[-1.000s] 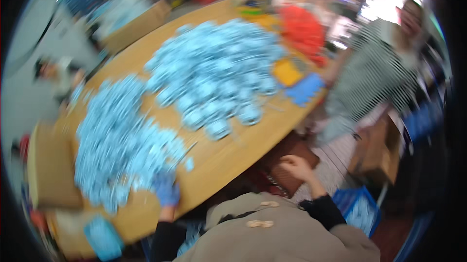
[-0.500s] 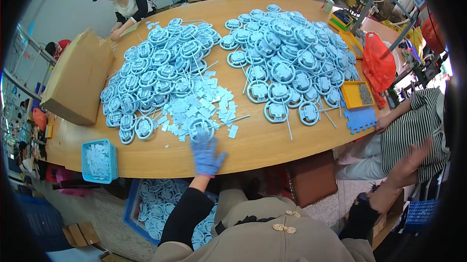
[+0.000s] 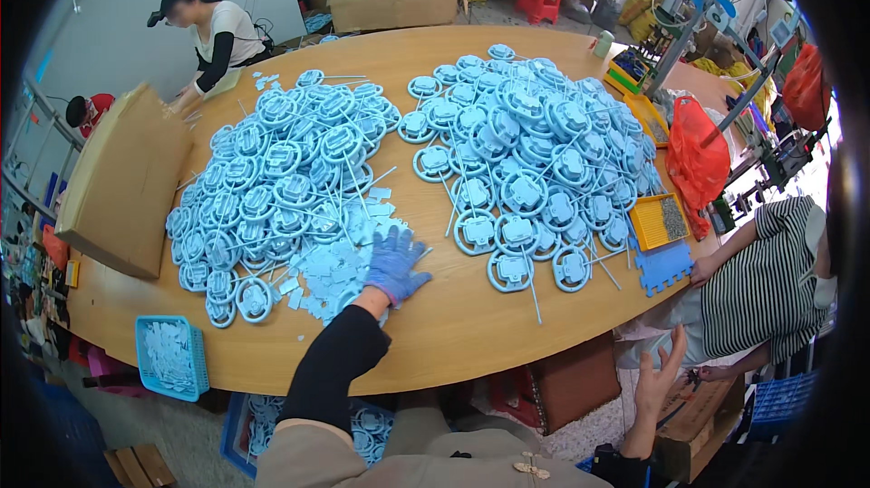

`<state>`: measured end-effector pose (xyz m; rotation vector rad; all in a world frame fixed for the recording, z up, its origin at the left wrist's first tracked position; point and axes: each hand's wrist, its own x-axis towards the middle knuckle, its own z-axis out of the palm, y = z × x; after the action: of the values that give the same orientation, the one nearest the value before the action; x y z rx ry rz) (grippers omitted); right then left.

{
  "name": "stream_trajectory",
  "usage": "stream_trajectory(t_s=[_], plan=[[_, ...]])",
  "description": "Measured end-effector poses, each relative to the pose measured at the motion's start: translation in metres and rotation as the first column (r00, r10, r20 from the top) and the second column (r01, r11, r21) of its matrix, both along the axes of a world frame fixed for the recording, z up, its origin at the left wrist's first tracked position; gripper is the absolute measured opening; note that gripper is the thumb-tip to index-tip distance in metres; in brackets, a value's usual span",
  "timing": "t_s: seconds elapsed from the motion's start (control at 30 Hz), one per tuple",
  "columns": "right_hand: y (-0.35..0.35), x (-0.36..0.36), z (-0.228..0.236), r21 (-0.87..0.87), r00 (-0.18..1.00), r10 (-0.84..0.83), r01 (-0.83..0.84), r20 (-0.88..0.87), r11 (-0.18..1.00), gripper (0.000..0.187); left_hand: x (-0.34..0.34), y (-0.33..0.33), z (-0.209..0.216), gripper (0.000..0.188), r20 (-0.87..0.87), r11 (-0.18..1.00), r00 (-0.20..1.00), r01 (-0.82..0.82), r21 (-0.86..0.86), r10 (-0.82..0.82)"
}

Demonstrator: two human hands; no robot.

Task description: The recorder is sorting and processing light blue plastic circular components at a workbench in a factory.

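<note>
My left hand (image 3: pixel 396 267), in a blue-violet glove, reaches over the table with its fingers spread. It lies palm down at the right side of a heap of small flat light-blue plastic pieces (image 3: pixel 331 269), and part of the heap is hidden under it. Beyond that rises a large pile of light-blue round plastic parts (image 3: pixel 281 162) with thin stems. My bare right hand (image 3: pixel 657 384) is off the table at the lower right, fingers apart and nothing in them. A second pile of the same round parts (image 3: pixel 526 189) is right of my left hand.
A blue basket of flat pieces (image 3: pixel 143 352) stands at the left front edge of the table (image 3: pixel 453 343), near a cardboard box (image 3: pixel 118 189). To the right are a yellow tray (image 3: pixel 646 223) and a seated person in stripes (image 3: pixel 761 266). Another person (image 3: pixel 227 26) works far left.
My left hand has moved forward from a round part near the front edge to the right side of the flat pieces. My right hand has moved left and down. The view has tilted up.
</note>
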<state>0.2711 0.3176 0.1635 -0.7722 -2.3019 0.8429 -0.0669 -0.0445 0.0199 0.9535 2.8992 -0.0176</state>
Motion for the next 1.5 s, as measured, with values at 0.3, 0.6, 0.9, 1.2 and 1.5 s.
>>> stream_trajectory(t_s=[0.3,0.6,0.9,1.2,1.5], plan=[[0.168,0.127,0.098,0.557,0.852,0.06,0.285,-0.52,0.78,0.057,0.002,-0.04,0.006,0.064,-0.051,0.999,0.998,-0.036,-0.003,0.035],[0.04,0.033,0.149,0.353,0.804,-0.216,0.462,-0.554,0.814,0.058,-0.078,0.008,0.01,0.067,-0.035,1.0,0.999,-0.005,0.021,0.006],[0.03,0.061,0.088,0.266,0.864,-0.368,0.465,-0.344,0.844,0.055,-0.096,0.01,0.017,0.089,0.19,0.983,0.968,-0.148,-0.107,0.166],[-0.076,-0.131,-0.034,-0.2,0.997,0.066,-0.059,0.032,0.978,0.035,-0.038,-0.058,-0.02,0.051,-0.009,0.992,0.996,0.093,0.083,-0.092],[-0.209,-0.307,-0.163,0.009,0.72,0.642,-0.667,0.263,0.745,0.027,0.061,-0.168,0.025,0.065,0.072,0.945,0.995,-0.086,0.316,0.066]])
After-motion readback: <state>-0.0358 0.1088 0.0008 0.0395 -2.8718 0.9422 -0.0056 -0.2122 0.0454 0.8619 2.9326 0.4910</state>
